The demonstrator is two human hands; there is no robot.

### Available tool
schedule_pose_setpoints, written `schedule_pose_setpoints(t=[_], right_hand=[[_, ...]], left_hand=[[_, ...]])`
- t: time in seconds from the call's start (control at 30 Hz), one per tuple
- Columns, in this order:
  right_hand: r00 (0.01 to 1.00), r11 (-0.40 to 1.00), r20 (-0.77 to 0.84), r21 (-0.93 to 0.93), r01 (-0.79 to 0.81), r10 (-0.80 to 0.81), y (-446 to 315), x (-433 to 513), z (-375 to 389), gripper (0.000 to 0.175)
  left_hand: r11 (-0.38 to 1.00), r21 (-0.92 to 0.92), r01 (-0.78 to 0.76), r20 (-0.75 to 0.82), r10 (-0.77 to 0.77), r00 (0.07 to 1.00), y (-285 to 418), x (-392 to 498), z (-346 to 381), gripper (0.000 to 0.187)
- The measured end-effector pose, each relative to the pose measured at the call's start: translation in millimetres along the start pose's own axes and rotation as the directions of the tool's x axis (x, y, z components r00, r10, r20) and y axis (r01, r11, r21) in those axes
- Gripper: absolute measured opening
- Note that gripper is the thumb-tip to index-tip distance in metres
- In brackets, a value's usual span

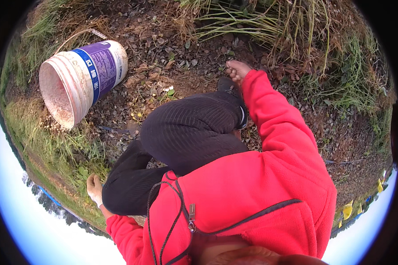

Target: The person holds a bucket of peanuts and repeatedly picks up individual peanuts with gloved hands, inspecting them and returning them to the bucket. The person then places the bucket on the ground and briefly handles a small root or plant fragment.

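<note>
My right hand (238, 71), in a red fleece sleeve, is low over the soil beside a dark shoe (230, 86). Its fingers are curled in, and nothing shows in them. At the lower left, my left hand (94, 189) is beside my bent knee, near green leafy weeds (83, 175). Its fingers are bent, and whether they hold anything cannot be told. A white plastic bucket (61, 56) with a purple and blue printed band lies on its side at the upper left, its mouth towards the lower left. Pale pods (51, 123) on pulled plants lie by its rim.
Heaped green and brown plant stalks (252, 28) lie at the top and upper right. Dry leaves and brown soil (185, 78) cover the ground between bucket and stalks. More pulled plants (33, 122) line the left side. Yellow flag-like pieces (347, 210) stand far off at the lower right.
</note>
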State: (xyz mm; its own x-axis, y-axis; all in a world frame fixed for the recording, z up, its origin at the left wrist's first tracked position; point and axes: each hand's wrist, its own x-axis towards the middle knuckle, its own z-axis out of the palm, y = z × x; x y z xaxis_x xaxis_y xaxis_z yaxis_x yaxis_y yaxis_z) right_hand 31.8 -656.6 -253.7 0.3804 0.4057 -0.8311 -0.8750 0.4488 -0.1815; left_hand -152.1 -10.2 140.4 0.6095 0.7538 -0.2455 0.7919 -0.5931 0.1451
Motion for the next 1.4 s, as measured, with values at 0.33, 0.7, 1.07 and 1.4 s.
schedule_pose_setpoints(t=[0.33, 0.7, 1.07, 1.4], right_hand=[[0.477, -0.059, 0.877, -0.48, 0.875, -0.058, -66.7, -175.4, 310.2, 0.032], [0.499, -0.658, 0.742, -0.104, 0.746, 0.448, 63.9, -258.4, 473.9, 0.025], [0.434, -0.62, 0.676, 0.043, 0.783, 0.596, 116.6, -228.2, 491.0, 0.028], [0.737, -0.816, 0.389, 0.069, 0.575, 0.552, 121.1, -190.5, 465.4, 0.022]], left_hand=[[0.669, -0.508, -0.542, 0.187, 0.701, 0.689, 210.5, -103.8, 10.7, 0.055], [0.729, -0.468, -0.499, 0.287, 0.66, 0.694, 146.8, -136.3, -19.2, 0.038], [0.745, -0.631, -0.217, 0.42, 0.563, 0.712, 87.6, -138.5, -5.1, 0.019], [0.553, -0.795, 0.247, 0.604, 0.758, 0.246, 67.5, -128.4, -10.1, 0.015]])
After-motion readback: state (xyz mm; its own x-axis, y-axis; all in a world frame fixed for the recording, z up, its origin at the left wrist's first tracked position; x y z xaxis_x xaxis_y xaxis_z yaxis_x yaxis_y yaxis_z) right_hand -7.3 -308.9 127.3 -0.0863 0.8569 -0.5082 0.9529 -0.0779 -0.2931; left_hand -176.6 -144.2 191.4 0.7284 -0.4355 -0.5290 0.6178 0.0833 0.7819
